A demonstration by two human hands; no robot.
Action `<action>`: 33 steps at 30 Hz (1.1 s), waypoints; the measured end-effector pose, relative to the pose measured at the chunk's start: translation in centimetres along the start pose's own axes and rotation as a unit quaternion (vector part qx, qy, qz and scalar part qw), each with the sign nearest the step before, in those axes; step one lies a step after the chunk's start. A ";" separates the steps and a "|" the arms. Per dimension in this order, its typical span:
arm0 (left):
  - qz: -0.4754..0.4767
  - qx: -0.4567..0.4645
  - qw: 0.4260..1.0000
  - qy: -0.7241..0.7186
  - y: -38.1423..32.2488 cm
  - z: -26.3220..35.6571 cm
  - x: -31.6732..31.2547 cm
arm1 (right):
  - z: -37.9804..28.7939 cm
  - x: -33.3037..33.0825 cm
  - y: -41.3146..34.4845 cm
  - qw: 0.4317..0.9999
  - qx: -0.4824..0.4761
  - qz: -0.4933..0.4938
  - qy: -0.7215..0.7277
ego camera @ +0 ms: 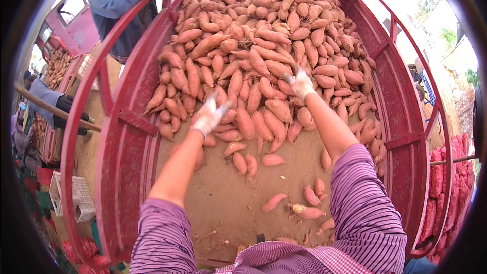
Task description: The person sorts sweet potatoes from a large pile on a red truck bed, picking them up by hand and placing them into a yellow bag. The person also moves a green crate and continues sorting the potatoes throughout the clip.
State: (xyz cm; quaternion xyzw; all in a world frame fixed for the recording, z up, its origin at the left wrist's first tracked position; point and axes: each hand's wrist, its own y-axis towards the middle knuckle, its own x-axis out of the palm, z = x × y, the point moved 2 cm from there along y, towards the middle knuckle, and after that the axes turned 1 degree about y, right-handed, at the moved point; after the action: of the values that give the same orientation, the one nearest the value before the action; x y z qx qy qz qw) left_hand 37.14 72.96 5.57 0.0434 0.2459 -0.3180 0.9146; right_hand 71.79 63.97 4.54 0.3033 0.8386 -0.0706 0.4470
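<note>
A large heap of pink-skinned sweet potatoes [262,42] slopes down towards me on a red-sided cargo bed [224,198]. My left hand [211,117], in a white glove with greyish fingertips, is over the heap's lower left edge, its fingers blurred and apart beside some sweet potatoes. Further up and to the right, my right hand [302,83] wears a similar glove and reaches over the middle of the slope, fingers spread. Neither hand visibly holds anything; whether the fingertips touch the sweet potatoes is unclear. Loose sweet potatoes [274,202] lie nearer me.
Red metal side walls [403,121] with curved rails flank the bed. A person in a blue jacket [121,0] stands beyond the left rail. White plastic crates [78,198] are on the ground at left; red mesh sacks [443,194] are stacked at right.
</note>
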 end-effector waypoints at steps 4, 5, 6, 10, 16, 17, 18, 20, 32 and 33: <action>0.036 -0.060 0.991 0.110 11.3 -4.0 1.2 | -0.4 3.0 8.1 0.998 -0.040 0.007 -0.041; 0.039 -0.075 0.987 0.134 12.8 -4.4 2.5 | 0.3 3.5 9.9 0.994 -0.019 -0.020 -0.101; 0.066 -0.104 0.976 0.182 12.9 -4.4 3.8 | 0.0 4.2 9.8 0.988 -0.031 -0.003 -0.148; 0.059 -0.129 0.948 0.284 13.0 -3.4 4.5 | -0.8 4.8 10.1 0.981 -0.019 -0.018 -0.194; 0.007 -0.087 0.951 0.296 12.7 -3.6 4.3 | -2.2 3.6 7.4 0.983 -0.075 -0.064 -0.155; -0.012 -0.084 0.953 0.292 12.5 -3.8 3.8 | -2.6 3.7 6.9 0.978 -0.095 -0.072 -0.169; -0.021 -0.057 0.953 0.298 12.5 -4.1 4.1 | -2.5 3.4 7.0 0.977 -0.093 -0.096 -0.166; -0.046 -0.042 0.965 0.254 13.6 -4.4 3.7 | -1.9 3.5 8.5 0.973 -0.057 -0.132 -0.179; -0.062 -0.001 0.982 0.177 13.0 -7.8 5.0 | -0.5 6.1 9.2 0.975 -0.052 -0.213 -0.027; -0.090 -0.029 0.977 0.193 11.7 -7.2 5.4 | -0.7 7.1 6.6 0.979 -0.060 -0.193 -0.007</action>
State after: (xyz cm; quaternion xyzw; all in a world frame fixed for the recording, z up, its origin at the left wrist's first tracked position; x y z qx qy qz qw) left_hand 44.79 80.91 -4.18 0.0553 0.4300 -0.3777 0.8181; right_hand 72.13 72.76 0.32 0.1083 0.8810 -0.1074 0.4478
